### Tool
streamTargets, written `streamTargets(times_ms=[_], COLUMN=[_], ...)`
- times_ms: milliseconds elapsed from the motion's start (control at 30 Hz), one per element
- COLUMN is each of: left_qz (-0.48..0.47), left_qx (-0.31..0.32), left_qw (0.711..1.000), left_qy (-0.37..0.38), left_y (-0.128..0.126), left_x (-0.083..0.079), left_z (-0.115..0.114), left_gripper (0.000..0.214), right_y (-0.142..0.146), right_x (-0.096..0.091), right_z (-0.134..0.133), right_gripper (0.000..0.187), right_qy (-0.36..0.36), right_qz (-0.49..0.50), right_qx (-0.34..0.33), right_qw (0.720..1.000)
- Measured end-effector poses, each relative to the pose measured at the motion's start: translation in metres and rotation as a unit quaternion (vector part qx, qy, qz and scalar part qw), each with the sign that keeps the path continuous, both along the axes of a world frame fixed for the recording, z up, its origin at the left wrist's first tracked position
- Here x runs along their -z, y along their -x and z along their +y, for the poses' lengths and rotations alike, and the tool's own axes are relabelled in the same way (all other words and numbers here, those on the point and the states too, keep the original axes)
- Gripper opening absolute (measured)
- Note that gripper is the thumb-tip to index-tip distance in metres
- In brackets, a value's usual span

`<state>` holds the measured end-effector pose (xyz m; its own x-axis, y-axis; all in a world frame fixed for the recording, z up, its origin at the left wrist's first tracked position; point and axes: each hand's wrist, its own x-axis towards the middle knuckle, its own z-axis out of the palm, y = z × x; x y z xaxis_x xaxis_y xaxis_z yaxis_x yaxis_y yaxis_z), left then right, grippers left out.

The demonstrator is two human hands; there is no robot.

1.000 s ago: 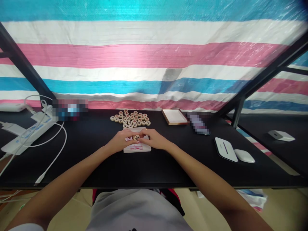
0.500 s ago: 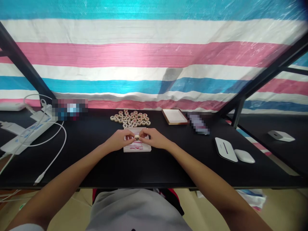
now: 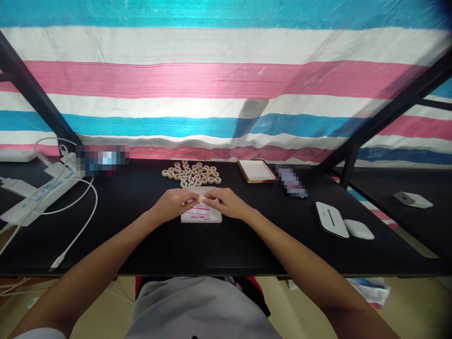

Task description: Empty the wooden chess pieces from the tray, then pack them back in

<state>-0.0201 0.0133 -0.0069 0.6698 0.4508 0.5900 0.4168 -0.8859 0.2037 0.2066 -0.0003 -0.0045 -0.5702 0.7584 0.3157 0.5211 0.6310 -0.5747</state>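
Between the fingertips of both hands is a round Chinese chess piece, held over a shallow white box. My left hand pinches it from the left, my right hand from the right. Fingers cover most of the piece, and its face does not show clearly. Inside the box lies a sheet with pink print. Just beyond the box, many loose Chinese chess pieces with red or black characters lie grouped on the black desk.
A box lid lies back right, beside a blurred phone-like item. Further right are a white flat device and a white mouse-like object. White cables and a power strip occupy the left. Striped sheeting hangs behind.
The held piece has turned, so its black character, visible before, no longer shows clearly. My fingers have closed in around it slightly; the other things stay where they were.
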Motion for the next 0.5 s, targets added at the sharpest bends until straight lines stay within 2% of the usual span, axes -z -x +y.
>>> streamTargets(times_ms=[267,500], left_qz=[0.013,-0.05], left_qx=[0.013,0.0], left_qw=[1.0,0.986], left_qy=[0.019,0.156], left_y=[0.0002,-0.0013], left_x=[0.002,-0.0014], left_z=[0.0001,-0.0032], left_gripper=[0.021,0.019], right_y=[0.0023,0.0018], right_x=[0.0005,-0.0016], right_z=[-0.0006,-0.0012], right_gripper=[0.03,0.026], right_qy=[0.026,0.021], right_qz=[0.017,0.014], right_qx=[0.013,0.014], right_qw=[0.999,1.0])
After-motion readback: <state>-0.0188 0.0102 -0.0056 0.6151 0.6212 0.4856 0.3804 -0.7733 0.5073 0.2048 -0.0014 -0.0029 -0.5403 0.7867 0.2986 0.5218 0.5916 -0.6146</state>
